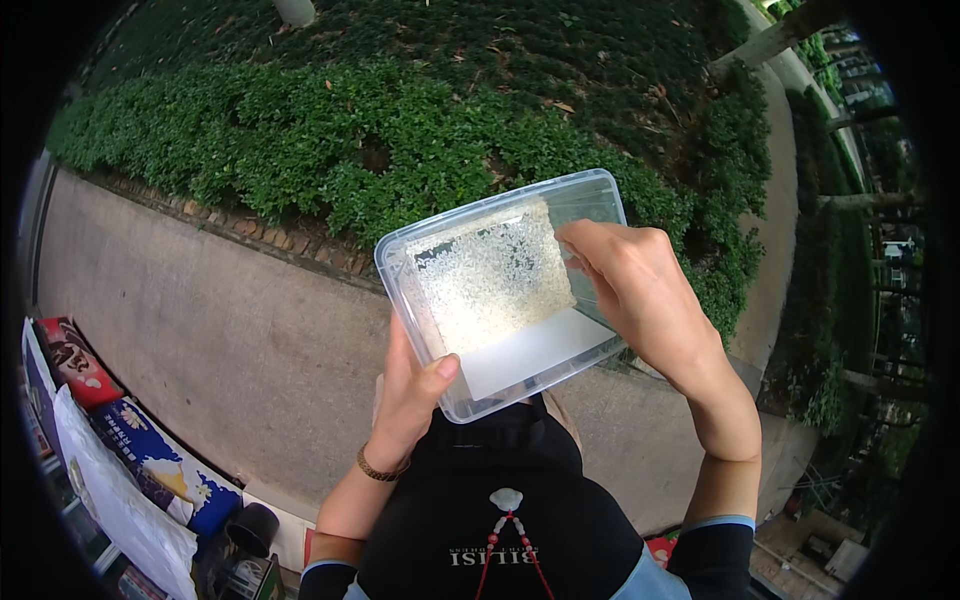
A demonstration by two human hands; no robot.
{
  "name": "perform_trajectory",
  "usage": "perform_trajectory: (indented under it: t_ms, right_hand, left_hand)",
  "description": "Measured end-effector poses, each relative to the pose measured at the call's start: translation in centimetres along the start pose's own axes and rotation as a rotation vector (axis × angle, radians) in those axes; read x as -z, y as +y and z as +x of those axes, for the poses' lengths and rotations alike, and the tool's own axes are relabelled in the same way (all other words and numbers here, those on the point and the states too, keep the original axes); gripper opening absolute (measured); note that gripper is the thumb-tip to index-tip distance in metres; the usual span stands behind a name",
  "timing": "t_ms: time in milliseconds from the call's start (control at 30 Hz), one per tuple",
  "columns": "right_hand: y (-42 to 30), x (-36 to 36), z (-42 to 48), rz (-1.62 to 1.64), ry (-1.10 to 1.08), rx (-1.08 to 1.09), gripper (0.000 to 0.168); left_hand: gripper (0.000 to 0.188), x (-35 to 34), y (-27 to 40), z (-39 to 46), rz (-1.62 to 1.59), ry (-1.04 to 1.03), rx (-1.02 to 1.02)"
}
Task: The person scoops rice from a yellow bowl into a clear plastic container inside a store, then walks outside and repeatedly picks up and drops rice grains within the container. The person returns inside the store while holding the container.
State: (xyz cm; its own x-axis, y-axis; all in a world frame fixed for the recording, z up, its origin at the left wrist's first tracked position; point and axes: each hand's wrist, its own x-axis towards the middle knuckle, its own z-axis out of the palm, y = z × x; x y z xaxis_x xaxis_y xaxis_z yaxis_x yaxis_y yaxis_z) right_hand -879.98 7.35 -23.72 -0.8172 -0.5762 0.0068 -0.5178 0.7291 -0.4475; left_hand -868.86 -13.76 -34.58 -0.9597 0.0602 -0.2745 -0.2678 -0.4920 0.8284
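Observation:
My left hand (416, 382) grips the lower left side of a clear rectangular plastic container (499, 411), its thumb over the rim. Inside lies a layer of small whitish grains (487, 277), with dark gaps towards its top. A plain white area (525, 364) shows along the container's near side. My right hand (637, 277) reaches over the right rim, thumb and fingers drawn together at the right edge of the grains. The fingertips are partly hidden, so whether they pinch anything cannot be seen.
A low green hedge (300, 150) runs beyond a paved path (210, 292). At lower left stand printed boxes (157, 457), a white plastic sheet (127, 502) and a black bin (253, 527). Tree trunks (780, 37) and another path lie to the right.

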Motion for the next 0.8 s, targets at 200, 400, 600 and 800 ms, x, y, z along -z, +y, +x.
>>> perform_trajectory:
  t_ms: [200,400,600,800]
  right_hand:
    - [-0.1,0.8,-0.7,0.05,0.041,0.027,0.038]
    - [0.3,0.1,-1.0,0.044,0.008,0.054,0.032]
    - [-0.3,-0.3,-1.5,-0.067,-0.052,0.027,0.026]
    - [-1.6,2.2,-1.6,0.013,0.199,0.13,0.029]
  left_hand:
    - [0.118,0.0,0.1,0.2,-0.002,-0.004,-0.013]
    - [0.117,-0.1,0.1,0.5,0.0,-0.016,-0.017]
    - [0.118,0.2,0.1,0.2,-0.007,-0.018,-0.014]
    - [0.121,0.3,0.4,0.7,-0.165,-0.007,-0.046]
